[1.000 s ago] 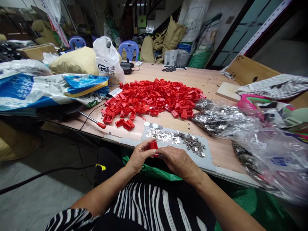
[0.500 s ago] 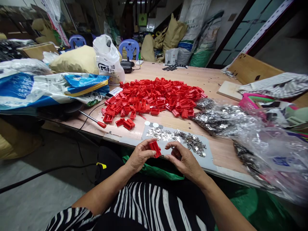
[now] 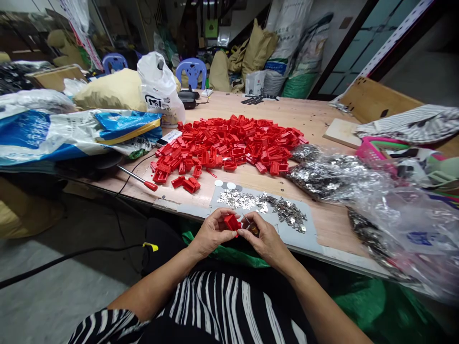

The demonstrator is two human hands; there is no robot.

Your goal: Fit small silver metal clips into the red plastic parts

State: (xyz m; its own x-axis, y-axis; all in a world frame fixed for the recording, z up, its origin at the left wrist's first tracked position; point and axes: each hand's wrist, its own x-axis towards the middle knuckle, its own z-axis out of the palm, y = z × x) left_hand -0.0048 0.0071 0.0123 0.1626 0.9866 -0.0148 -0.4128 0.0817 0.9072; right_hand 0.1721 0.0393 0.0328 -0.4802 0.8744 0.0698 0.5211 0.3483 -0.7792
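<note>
The left hand (image 3: 208, 236) is pinching one small red piece (image 3: 231, 221) between its thumb and fingers. The red piece is sitting up off the table (image 3: 304, 117), at the near side, right in the gap between the two hands. The right hand (image 3: 267, 241) is curling around a small tool (image 3: 254, 229) with a brownish handle, and its thumb and fingertip seem to be touching the right end of the red piece too. I cannot tell just how hard they are pressing.

Half a second ago the right hand was staying a little apart from the red piece, with a gap between them. Now the hands are coming together, and the piece is showing a different side, so it is being turned. To me, that means both hands are sharing the piece now, and the tool is being kept ready in the palm, not pushing into it. Whether a metal bit is sitting inside the piece is too small to see.

Just past the hands, shiny metal bits (image 3: 238, 200) are lying on a gray board (image 3: 310, 236), with darker metal bits (image 3: 291, 217) beside them on the right. Farther off, a big red pile (image 3: 233, 143) of the same sort of pieces is covering the middle of the table.
</note>
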